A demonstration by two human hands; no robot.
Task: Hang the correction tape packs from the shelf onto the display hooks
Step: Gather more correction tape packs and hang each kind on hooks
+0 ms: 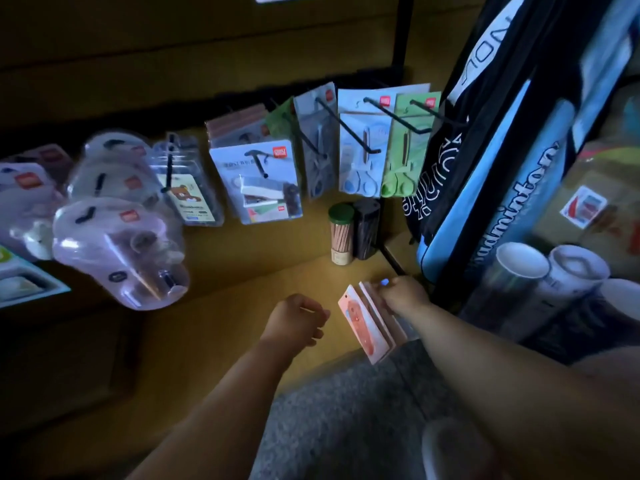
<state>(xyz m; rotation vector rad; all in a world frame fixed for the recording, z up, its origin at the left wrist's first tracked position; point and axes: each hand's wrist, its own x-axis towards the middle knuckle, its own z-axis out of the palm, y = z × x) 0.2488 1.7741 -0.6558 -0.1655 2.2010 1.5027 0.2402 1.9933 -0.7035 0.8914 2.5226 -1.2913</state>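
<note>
**Packs gripped at the shelf corner, hooks not yet reached**

Gripping a small stack of pink correction tape packs (pixel 369 325), the right hand (pixel 403 294) has its fingers curled around the top edges of the cards. The stack stands on edge, tilted, at the right end of the wooden shelf (pixel 242 306), near its front rim. I count two or three cards in it, but the dim light does not let me say more exactly. The left hand (pixel 298 318) is just beside the stack, apart from it. Its fingers are loosely curled and it holds nothing.

In the head view, the only one, the display hooks (pixel 349 131) stick out from the back wall above the shelf. Most of them carry other goods: scissors packs in blue (pixel 360 157) and green (pixel 403 157), a stapler pack (pixel 259 181), and rounded clear blister packs (pixel 117 251) further to the left. I see no pink correction tape pack on any hook, so I judge that the task is at its beginning, or between two rounds. The packs are taken hold of, and the lifting and hanging are left to do. Which hook is meant for them I cannot tell.

Both forearms reach forward and down from the bottom of the picture. The right forearm runs along the dark frame of a rack (pixel 485 220), beside a blue badminton bag (pixel 512 188). A jar of wooden sticks (pixel 341 237) with a green lid stands behind the hands, well apart from the stack.
</note>
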